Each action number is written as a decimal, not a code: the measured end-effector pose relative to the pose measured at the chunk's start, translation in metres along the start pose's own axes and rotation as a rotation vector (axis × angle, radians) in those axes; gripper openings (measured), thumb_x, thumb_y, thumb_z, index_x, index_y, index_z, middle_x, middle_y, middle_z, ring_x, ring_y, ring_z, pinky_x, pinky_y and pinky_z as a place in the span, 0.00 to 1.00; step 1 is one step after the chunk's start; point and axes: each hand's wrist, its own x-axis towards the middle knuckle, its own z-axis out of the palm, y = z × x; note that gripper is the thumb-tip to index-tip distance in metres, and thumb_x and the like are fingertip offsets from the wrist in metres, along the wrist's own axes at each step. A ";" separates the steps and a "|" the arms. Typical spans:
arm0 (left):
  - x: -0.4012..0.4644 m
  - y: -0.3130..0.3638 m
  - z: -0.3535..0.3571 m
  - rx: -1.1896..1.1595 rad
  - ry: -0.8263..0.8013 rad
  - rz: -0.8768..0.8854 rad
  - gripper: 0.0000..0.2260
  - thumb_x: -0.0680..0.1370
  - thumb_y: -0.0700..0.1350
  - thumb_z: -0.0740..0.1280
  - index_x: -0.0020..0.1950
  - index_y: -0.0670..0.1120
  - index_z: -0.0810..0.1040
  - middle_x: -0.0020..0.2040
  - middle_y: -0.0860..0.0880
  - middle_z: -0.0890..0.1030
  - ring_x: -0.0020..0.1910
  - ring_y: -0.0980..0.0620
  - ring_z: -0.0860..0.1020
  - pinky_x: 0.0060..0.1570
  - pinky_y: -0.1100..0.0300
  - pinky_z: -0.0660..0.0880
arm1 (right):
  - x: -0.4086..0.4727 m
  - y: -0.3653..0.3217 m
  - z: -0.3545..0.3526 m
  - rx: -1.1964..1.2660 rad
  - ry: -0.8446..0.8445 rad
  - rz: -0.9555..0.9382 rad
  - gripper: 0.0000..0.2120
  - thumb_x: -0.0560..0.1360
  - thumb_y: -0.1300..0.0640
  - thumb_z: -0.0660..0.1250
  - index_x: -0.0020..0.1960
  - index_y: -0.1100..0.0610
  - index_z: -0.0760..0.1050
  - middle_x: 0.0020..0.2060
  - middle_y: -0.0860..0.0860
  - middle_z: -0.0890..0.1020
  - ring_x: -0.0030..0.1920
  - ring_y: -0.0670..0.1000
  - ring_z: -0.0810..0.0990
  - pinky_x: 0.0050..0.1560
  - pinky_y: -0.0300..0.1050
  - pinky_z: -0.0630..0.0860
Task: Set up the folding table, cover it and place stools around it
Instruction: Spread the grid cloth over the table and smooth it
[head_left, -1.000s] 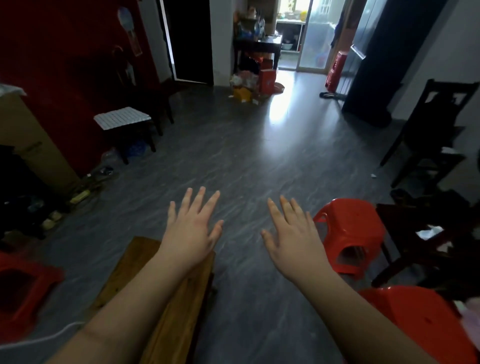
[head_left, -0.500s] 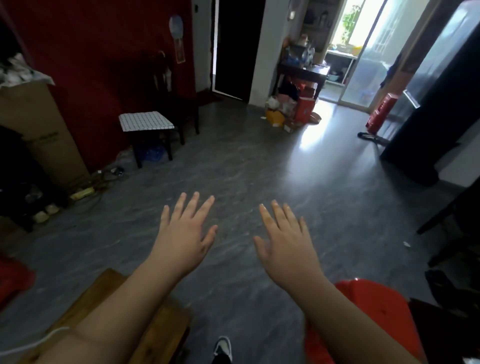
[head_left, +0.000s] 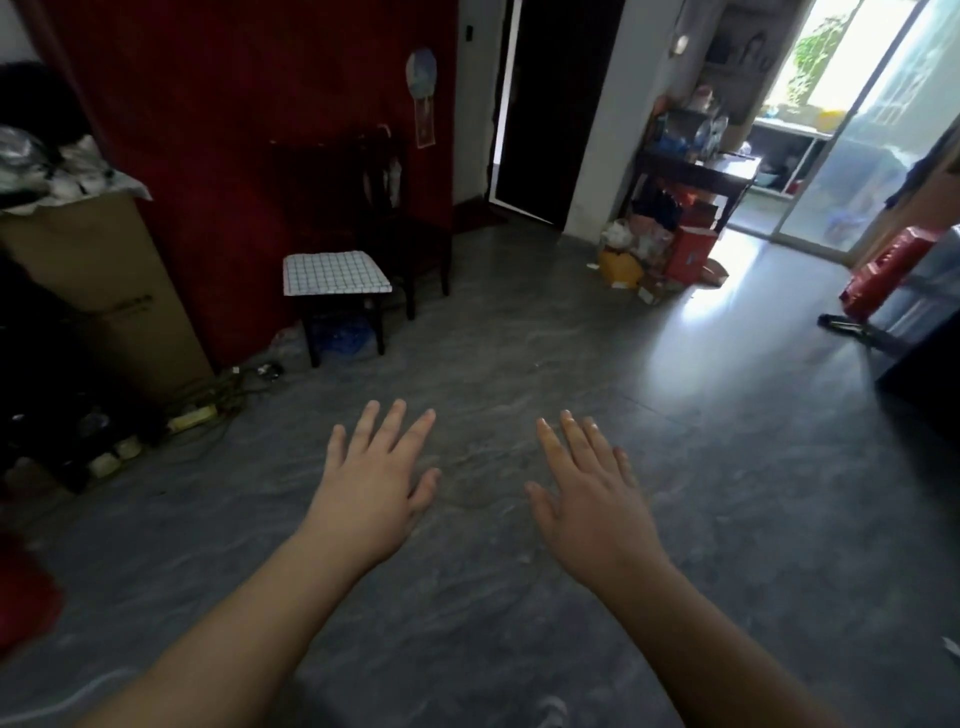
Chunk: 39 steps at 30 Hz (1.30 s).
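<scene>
My left hand (head_left: 371, 486) and my right hand (head_left: 589, 501) are both stretched out in front of me, palms down, fingers straight and spread, holding nothing, above the grey floor (head_left: 519, 374). A small stool with a white checked seat (head_left: 335, 273) stands by the red wall at the left. A stack of red stools (head_left: 883, 278) leans near the glass door at the far right. A red blur (head_left: 23, 592) shows at the left edge. No folding table shows in this view.
A dark wooden chair (head_left: 400, 218) stands behind the checked stool. A tall cardboard box (head_left: 104, 291) and a power strip with cables (head_left: 197, 413) line the left wall. Boxes and bags (head_left: 654, 254) sit under a dark side table. A dark doorway (head_left: 550, 104) opens ahead.
My view has lifted and swung left; the wooden bench and the red stools near my arms have left the frame. Both hands stay spread and empty.
</scene>
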 end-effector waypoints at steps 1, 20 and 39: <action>0.018 -0.001 0.003 0.011 0.002 -0.018 0.30 0.82 0.62 0.50 0.80 0.60 0.41 0.82 0.51 0.44 0.80 0.47 0.39 0.77 0.42 0.43 | 0.022 0.008 0.005 0.004 -0.007 -0.017 0.32 0.81 0.38 0.49 0.80 0.45 0.41 0.81 0.49 0.44 0.79 0.50 0.38 0.79 0.55 0.43; 0.335 -0.034 0.027 -0.053 0.104 -0.449 0.30 0.82 0.60 0.54 0.80 0.60 0.43 0.82 0.52 0.45 0.80 0.48 0.39 0.78 0.43 0.43 | 0.450 0.073 0.043 0.053 -0.136 -0.459 0.32 0.81 0.38 0.48 0.80 0.44 0.40 0.80 0.47 0.42 0.79 0.49 0.38 0.79 0.55 0.43; 0.685 -0.310 0.014 -0.035 0.077 -0.430 0.31 0.82 0.59 0.55 0.81 0.57 0.45 0.82 0.50 0.48 0.80 0.46 0.42 0.77 0.43 0.44 | 0.849 -0.065 0.129 0.022 -0.225 -0.418 0.31 0.82 0.39 0.48 0.80 0.44 0.41 0.80 0.47 0.43 0.79 0.49 0.38 0.79 0.56 0.44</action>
